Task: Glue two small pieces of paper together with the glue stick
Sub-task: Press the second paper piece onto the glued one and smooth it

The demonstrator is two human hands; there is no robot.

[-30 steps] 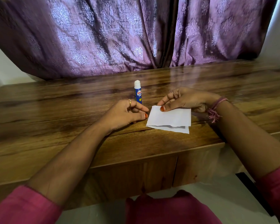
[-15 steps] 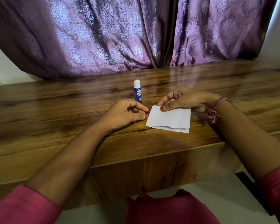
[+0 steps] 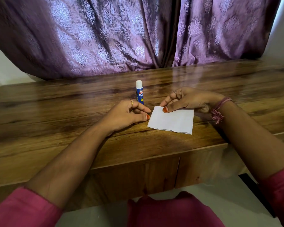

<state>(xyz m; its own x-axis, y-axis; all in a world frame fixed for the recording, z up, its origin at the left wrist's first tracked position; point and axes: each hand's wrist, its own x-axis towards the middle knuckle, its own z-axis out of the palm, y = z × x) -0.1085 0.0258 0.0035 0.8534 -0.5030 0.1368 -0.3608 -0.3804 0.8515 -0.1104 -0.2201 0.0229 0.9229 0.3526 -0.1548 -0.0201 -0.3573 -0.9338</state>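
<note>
- Glue stick (image 3: 139,92): stands upright, long axis vertical, just beyond the left hand (image 3: 127,114); the left hand is nearer;
- Left hand: fingers loosely curled, holding nothing, beside the paper (image 3: 171,120);
- Right hand (image 3: 187,100): thumb presses the paper's far corner; paper lies between both hands.
</note>
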